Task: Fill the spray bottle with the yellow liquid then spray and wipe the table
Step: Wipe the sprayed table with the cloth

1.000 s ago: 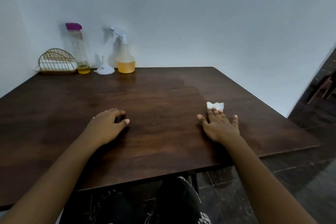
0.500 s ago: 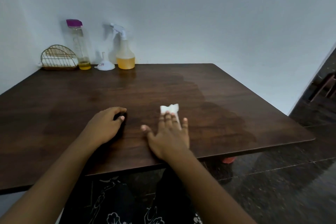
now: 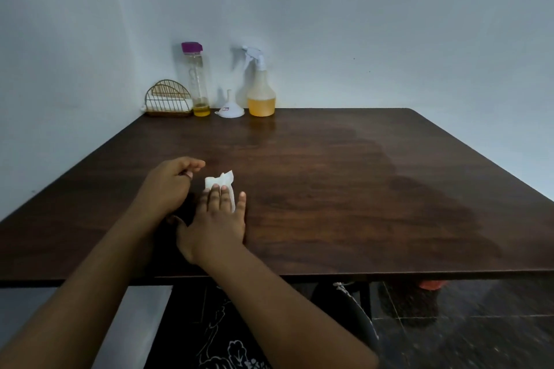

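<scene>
The right hand presses flat fingers on the white tissue, the loosely curled left hand just beside it.

The right hand presses flat on a white tissue on the dark worktop; the left hand rests loosely curled just beside it. Far beyond both hands stand the spray bottle, funnel and purple-capped bottle.
</scene>
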